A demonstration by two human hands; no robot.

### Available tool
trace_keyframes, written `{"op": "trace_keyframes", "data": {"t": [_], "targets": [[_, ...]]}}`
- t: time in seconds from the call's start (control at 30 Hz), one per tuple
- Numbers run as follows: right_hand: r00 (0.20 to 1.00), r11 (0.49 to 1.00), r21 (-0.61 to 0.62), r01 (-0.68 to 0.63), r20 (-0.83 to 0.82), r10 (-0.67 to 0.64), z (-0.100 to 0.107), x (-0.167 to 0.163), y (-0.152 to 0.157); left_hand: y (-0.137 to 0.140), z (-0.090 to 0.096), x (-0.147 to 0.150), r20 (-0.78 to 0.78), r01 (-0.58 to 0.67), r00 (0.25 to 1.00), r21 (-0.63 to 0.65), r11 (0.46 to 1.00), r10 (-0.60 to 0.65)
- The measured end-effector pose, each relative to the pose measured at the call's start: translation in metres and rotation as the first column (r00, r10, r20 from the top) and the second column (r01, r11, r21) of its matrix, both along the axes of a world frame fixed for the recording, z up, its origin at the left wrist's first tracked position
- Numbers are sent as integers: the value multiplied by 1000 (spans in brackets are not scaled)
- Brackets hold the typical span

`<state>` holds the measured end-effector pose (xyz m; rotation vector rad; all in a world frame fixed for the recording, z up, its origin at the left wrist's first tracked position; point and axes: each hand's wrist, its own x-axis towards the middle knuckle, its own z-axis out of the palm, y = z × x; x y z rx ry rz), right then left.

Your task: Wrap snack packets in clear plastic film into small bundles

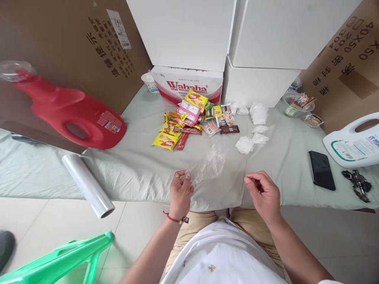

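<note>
My left hand (181,193) pinches a thin, crumpled clear plastic bag (213,162) by one edge, between thumb and fingers. The bag spreads over the cloth to the right of that hand. Across from it, my right hand (264,194) is raised at the table's front edge, thumb against the fingers; whether anything is between them is too small to see. Beyond the bag lies a heap of wrapped snacks (192,114), among them yellow wafer packs. Several folded clear plastic pieces (244,145) rest to the right of the heap.
On the left are a red jug (77,114) and a plastic roll (89,185) overhanging the edge. To the right are a phone (322,170), keys (357,184), a white jug (355,146) and a snack bowl (299,105). Boxes (189,85) stand behind; a green stool (71,256) is below.
</note>
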<state>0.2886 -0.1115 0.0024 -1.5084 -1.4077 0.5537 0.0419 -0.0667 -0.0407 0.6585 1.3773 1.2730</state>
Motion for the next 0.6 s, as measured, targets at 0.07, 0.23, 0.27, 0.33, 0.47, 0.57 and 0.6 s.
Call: {"op": "trace_keyframes", "data": {"t": [0.07,0.23,0.27,0.33,0.47,0.57,0.6], "targets": [[998,997,68,-22,56,18,7,-15,8,-6,2,0,-48,25,999,38,999,-23],[985,992,94,-84,157,68,16,-42,51,-11,15,3,-155,70,986,72,995,-59],[981,993,48,-110,164,101,15,-44,61,-12,16,3,-162,74,985,72,995,-61],[975,983,-92,-162,141,174,7,-44,81,-12,16,3,-157,72,986,73,995,-60],[962,912,-306,-273,-61,267,-13,-25,102,-17,1,-13,-83,-13,997,-17,1000,11],[940,909,-252,-333,-161,300,-21,-8,96,-22,-3,-39,-196,-102,978,-123,987,77],[930,907,-224,-358,-176,323,-22,-5,93,-22,0,-48,-302,-131,949,-104,986,94]]}}
